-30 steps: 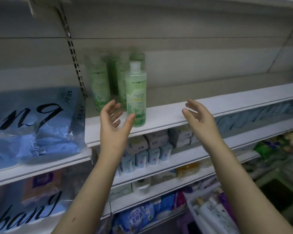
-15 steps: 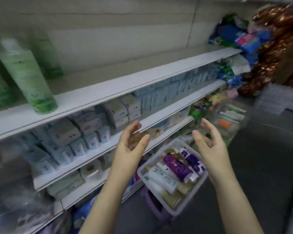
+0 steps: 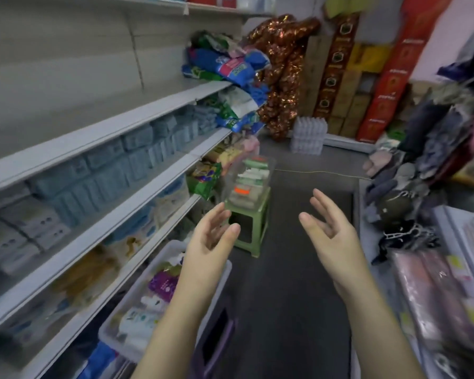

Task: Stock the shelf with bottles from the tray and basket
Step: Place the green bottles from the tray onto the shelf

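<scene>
We see bare floor (image 3: 298, 269) open down the frame's centre. A green stool (image 3: 251, 225) carrying a clear bin (image 3: 248, 173) blocks the centre-left. The white tray (image 3: 159, 305) crowds the lower left under our left hand (image 3: 208, 247); clothes (image 3: 422, 165) hem the right.

We stand in a small shop: long shelves (image 3: 137, 127) of packaged goods, stacked cartons (image 3: 348, 86) down the aisle.
</scene>
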